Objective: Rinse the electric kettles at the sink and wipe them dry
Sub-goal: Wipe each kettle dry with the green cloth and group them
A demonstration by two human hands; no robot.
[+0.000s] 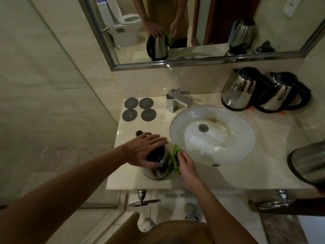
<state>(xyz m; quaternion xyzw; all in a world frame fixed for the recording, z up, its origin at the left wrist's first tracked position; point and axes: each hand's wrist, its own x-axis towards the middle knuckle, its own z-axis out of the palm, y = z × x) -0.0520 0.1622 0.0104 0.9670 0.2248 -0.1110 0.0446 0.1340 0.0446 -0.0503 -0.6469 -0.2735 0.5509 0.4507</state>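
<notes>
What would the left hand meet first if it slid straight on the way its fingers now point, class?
The left hand rests flat on the kettle lid, fingers pointing right. Carried on, it would probably reach the sink rim first, passing just behind the green cloth; depth is unclear.

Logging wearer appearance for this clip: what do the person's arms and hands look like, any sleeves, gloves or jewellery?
Both forearms are bare, with no sleeves in view. The left hand and right hand wear no gloves; no rings, watch or markings are visible.
</notes>
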